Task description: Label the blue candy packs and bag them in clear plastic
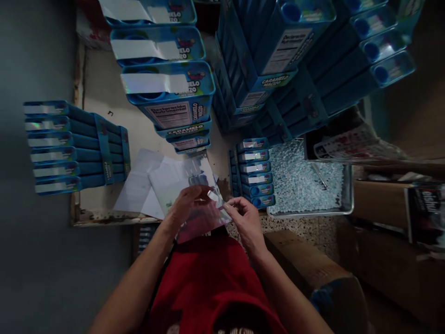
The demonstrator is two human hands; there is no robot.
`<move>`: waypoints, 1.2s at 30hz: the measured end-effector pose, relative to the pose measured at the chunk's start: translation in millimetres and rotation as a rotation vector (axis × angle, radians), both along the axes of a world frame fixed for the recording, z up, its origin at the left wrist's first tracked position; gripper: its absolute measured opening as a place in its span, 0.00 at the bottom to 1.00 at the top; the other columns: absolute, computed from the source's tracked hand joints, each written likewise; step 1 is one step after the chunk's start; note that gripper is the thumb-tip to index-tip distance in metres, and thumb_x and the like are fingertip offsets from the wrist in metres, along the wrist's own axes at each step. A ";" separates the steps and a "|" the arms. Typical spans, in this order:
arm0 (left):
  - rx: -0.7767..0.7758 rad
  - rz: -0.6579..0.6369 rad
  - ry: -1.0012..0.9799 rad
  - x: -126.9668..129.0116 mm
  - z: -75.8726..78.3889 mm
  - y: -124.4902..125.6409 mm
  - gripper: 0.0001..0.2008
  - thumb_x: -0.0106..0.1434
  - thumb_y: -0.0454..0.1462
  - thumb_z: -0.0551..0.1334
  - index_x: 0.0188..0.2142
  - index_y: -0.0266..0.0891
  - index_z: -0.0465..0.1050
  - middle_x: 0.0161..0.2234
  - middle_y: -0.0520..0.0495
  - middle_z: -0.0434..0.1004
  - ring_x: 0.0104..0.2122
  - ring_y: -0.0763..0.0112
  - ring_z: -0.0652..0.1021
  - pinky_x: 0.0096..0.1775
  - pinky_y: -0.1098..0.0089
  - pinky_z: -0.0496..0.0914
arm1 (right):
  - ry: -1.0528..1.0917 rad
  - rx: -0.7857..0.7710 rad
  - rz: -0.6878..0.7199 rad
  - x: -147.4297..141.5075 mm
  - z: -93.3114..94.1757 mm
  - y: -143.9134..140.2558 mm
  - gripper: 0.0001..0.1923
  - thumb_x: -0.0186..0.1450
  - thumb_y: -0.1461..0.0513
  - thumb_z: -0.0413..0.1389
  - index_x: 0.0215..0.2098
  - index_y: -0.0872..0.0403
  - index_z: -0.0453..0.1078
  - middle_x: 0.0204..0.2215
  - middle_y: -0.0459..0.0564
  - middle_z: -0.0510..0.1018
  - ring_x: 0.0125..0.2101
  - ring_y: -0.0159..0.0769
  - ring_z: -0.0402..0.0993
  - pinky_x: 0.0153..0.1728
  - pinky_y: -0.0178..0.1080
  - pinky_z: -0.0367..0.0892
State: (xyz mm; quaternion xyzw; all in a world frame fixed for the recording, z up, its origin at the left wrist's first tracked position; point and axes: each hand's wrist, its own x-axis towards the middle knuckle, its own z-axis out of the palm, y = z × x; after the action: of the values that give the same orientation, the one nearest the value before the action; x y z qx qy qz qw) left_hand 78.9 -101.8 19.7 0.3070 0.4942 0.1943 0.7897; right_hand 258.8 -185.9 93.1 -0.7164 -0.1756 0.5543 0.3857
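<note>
Both hands are at the front edge of the table, over a glossy sticker sheet (201,225) that reflects pink near my red shirt. My left hand (186,203) curls over the sheet, its thumb and fingers closed on it. Between the two hands a small silvery-white sticker (214,198) stands partly up from the sheet. My right hand (246,221) pinches its near end between thumb and forefinger. Loose white sheets (139,183) lie beneath and to the left. Just right of my hands is a small stack of blue candy boxes (255,167), several with white stickers across their ends.
Tall blue box stacks (170,83) rise at the back, and more boxes (347,88) lean at the right. Another stack (76,144) lies left. A metal tray (348,195) of small pale-blue pieces holds a metal tool (320,176). A cardboard box (313,262) stands below right.
</note>
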 end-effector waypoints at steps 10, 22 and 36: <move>0.203 -0.021 0.246 9.8 48.5 13.7 0.11 0.52 0.45 0.73 0.27 0.39 0.81 0.23 0.50 0.79 0.25 0.71 0.76 0.31 0.71 0.71 | 0.121 0.001 0.041 11.7 6.5 -12.3 0.23 0.59 0.54 0.67 0.50 0.51 0.71 0.21 0.35 0.67 0.23 0.30 0.62 0.29 0.34 0.58; 0.119 0.133 0.337 -16.6 74.4 19.2 0.15 0.49 0.47 0.76 0.31 0.40 0.81 0.32 0.46 0.84 0.28 0.67 0.81 0.34 0.67 0.80 | 0.214 -0.053 0.083 -7.7 0.4 1.8 0.43 0.45 0.54 0.76 0.56 0.51 0.68 0.16 0.29 0.59 0.19 0.28 0.53 0.25 0.33 0.51; 0.081 0.103 0.279 -0.8 84.9 1.1 0.13 0.47 0.45 0.77 0.27 0.41 0.82 0.26 0.47 0.81 0.26 0.69 0.79 0.32 0.69 0.79 | 0.382 -0.005 -0.106 -2.7 1.3 10.8 0.19 0.53 0.49 0.72 0.31 0.52 0.75 0.25 0.44 0.79 0.25 0.32 0.73 0.30 0.35 0.68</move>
State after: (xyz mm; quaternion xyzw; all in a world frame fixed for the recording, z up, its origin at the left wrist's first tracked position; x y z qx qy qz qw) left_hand 78.0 -100.7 104.7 0.3369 0.6062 0.2100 0.6892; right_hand 256.1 -175.1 94.4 -0.6075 -0.0601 0.6594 0.4387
